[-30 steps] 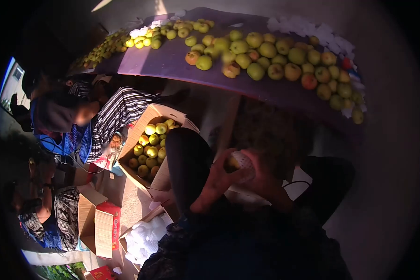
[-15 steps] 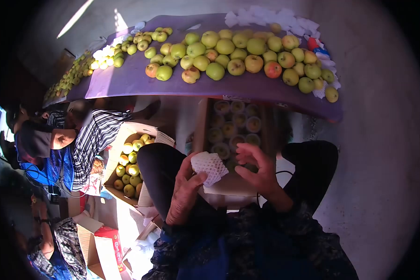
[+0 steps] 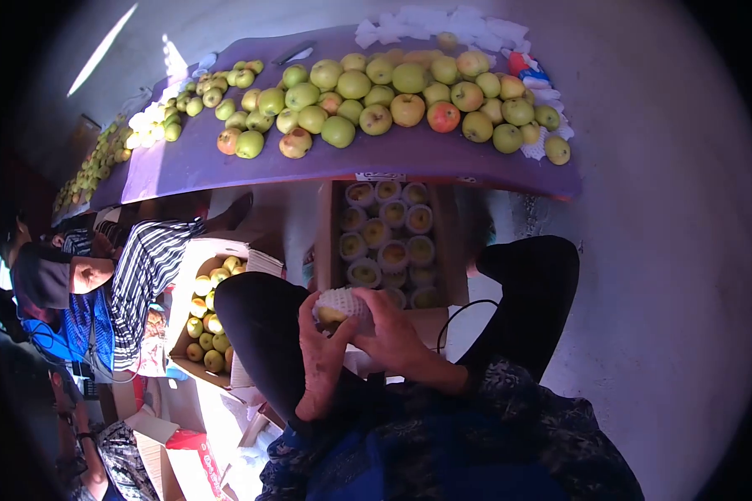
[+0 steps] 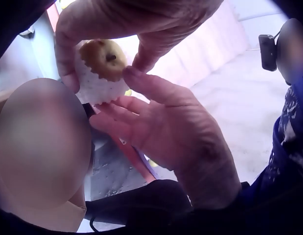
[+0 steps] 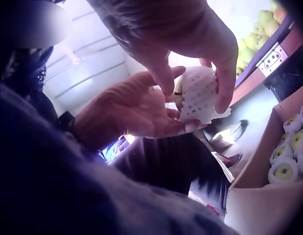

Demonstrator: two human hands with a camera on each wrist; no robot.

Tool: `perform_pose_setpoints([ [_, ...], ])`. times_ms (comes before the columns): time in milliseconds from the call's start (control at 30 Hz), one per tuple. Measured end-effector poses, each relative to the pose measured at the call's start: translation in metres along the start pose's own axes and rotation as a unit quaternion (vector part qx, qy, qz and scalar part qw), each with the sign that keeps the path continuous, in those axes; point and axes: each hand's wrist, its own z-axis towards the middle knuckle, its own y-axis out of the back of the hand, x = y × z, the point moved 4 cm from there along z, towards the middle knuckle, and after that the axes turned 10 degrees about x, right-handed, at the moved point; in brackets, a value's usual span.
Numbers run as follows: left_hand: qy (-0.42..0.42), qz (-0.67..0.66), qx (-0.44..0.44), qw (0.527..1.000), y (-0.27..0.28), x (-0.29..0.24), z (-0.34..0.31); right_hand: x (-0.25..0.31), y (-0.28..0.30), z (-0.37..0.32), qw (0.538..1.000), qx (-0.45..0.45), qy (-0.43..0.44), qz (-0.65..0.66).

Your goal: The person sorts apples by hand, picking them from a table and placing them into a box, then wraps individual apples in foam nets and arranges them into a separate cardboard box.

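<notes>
Between both hands is a yellow-green apple [image 4: 103, 56], partly covered by a white foam net [image 5: 200, 95]. In the left wrist view its stem end shows bare above the net's jagged edge. My left hand [image 3: 322, 359] holds the apple from the left, thumb and fingers around it. The right hand [image 3: 397, 334] grips it from the other side, its thumb and fingers bent over the net in the right wrist view. Both hands are above my lap, just short of a carton [image 3: 449, 267] with rows of net-wrapped apples [image 3: 376, 234].
Many loose apples [image 3: 409, 79] lie on a purple-covered table [image 3: 200, 159] ahead, with white foam nets [image 3: 443, 25] along its back edge. An open box [image 3: 180, 321] of unwrapped apples stands left of my knee. Beyond it sits a person in striped clothing [image 3: 146, 255].
Half a second ago my right hand was apart from the netted piece, over the carton; now it is back on it beside the left. The head view has shifted, showing more of the carton.
</notes>
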Motion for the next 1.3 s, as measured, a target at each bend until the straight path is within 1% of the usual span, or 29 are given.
perform_pose_setpoints([
  [67,0.022,-0.057,0.012,0.998,0.000,-0.007,-0.004,0.004,-0.002,0.005,1.000,-0.015,-0.014,-0.002],
  [200,0.026,-0.043,0.003,0.999,0.004,-0.012,-0.002,-0.009,-0.016,0.016,0.999,-0.033,-0.009,0.014],
  [367,0.048,-0.036,0.016,0.998,0.008,0.007,0.006,-0.027,-0.023,0.025,0.998,-0.018,-0.022,0.060],
  [467,0.057,-0.029,0.030,0.997,0.009,0.011,0.008,-0.035,-0.025,0.026,0.995,0.002,-0.057,0.076],
  [567,0.074,-0.034,0.052,0.995,0.015,0.017,0.007,-0.031,-0.026,0.020,0.998,0.001,-0.044,0.050],
  [633,0.093,-0.024,0.065,0.993,0.019,0.021,0.007,-0.033,-0.030,0.018,0.997,0.009,-0.057,0.052],
  [767,0.102,-0.059,0.080,0.990,0.018,0.019,0.007,-0.041,-0.030,0.026,0.992,0.031,-0.081,0.096],
  [867,0.102,-0.091,0.109,0.985,0.015,-0.005,0.013,-0.050,-0.016,0.042,0.987,0.057,-0.069,0.131],
  [933,0.093,-0.120,0.127,0.980,0.015,-0.023,0.023,-0.068,-0.006,0.055,0.953,0.074,-0.092,0.278],
  [967,0.071,-0.124,0.117,0.983,0.017,-0.026,0.029,-0.077,0.001,0.061,0.928,0.080,-0.104,0.347],
  [1033,0.043,-0.105,0.085,0.990,0.028,-0.031,0.039,-0.072,0.034,0.071,0.927,0.042,-0.111,0.356],
  [1100,0.030,-0.082,0.057,0.995,0.033,-0.040,0.046,-0.068,0.067,0.078,0.930,0.023,-0.176,0.322],
  [1133,0.035,-0.086,0.073,0.993,0.035,-0.038,0.045,-0.071,0.079,0.078,0.929,0.013,-0.208,0.304],
  [1200,0.046,-0.092,0.107,0.989,0.046,-0.034,0.047,-0.087,0.093,0.078,0.937,0.031,-0.232,0.259],
  [1233,0.033,-0.099,0.085,0.991,0.057,-0.033,0.048,-0.096,0.095,0.077,0.940,0.039,-0.243,0.236],
  [1300,0.008,-0.113,0.041,0.993,0.080,-0.030,0.051,-0.115,0.088,0.072,0.927,0.062,-0.280,0.241],
])
